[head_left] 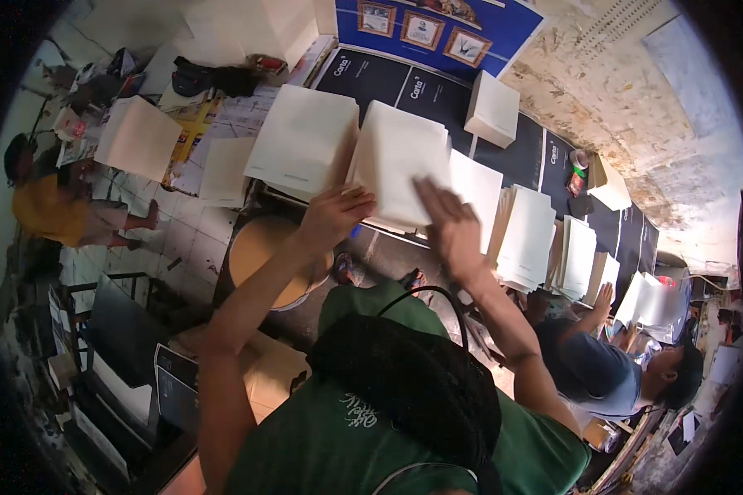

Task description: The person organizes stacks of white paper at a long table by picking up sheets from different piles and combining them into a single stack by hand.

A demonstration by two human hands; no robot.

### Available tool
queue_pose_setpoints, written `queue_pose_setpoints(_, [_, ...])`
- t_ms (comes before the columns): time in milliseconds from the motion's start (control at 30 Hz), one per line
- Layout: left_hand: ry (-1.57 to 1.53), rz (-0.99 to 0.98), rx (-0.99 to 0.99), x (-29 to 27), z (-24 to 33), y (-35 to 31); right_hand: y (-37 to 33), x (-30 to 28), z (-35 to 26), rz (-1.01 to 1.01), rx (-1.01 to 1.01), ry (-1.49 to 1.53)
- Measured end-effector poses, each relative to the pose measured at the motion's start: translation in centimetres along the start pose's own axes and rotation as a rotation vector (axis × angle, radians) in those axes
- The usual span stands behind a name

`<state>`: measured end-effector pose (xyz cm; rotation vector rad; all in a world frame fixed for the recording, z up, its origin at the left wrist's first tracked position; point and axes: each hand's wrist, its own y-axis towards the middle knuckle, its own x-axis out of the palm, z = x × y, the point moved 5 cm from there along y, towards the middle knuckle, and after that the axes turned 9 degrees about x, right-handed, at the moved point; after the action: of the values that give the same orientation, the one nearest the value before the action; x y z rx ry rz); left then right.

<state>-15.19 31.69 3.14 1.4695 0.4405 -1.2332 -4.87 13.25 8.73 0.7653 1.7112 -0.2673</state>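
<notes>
On the table in front of me, a stack of cream paper sheets (pixel 400 157) lies between my hands, its top smeared by motion. My left hand (pixel 338 216) is closed at the near left corner of these sheets, fingertips pressed together on the edge. Over the near right part, my right hand (pixel 450 219) has its fingers stretched out and somewhat blurred. A taller paper stack (pixel 303 136) stands just left of the sheets. Another pale stack (pixel 475 198) sits partly behind my right hand.
The table (pixel 437 95) has a dark printed cover. More paper stacks (pixel 527 239) line its near edge to the right, where a co-worker (pixel 603 363) in a dark shirt sits. A round stool (pixel 272 260) stands below. A person in yellow (pixel 54 210) is far left.
</notes>
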Motion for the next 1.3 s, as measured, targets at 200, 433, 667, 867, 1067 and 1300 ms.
queue_pose_setpoints(200, [-0.379,0.055,-0.14,-2.6,-1.4,0.5,-0.8,3.0,0.0,0.1,-0.198,0.084])
queue_pose_setpoints(433, [0.564,-0.486,-0.205,-6.7,-14.0,-10.3,5.5,-7.1,-4.1,0.373,-0.114,0.113])
queue_pose_setpoints(667, [0.013,-0.079,-0.36,-8.6,-11.2,-11.2,10.6,2.2,-14.0,0.167,-0.246,0.1])
queue_pose_setpoints(867, [-0.17,0.367,-0.661,-8.8,-7.8,-12.2,8.8,10.4,-15.2,0.032,-0.258,0.132])
queue_pose_setpoints(1067, [-0.974,1.144,-0.821,0.3,-2.2,-15.4,7.5,8.2,-18.5,0.02,-0.242,0.057])
queue_pose_setpoints(1300, [-1.02,1.177,-1.328,-5.2,-5.9,-20.9,5.9,6.1,-16.7,-0.17,-0.248,0.351])
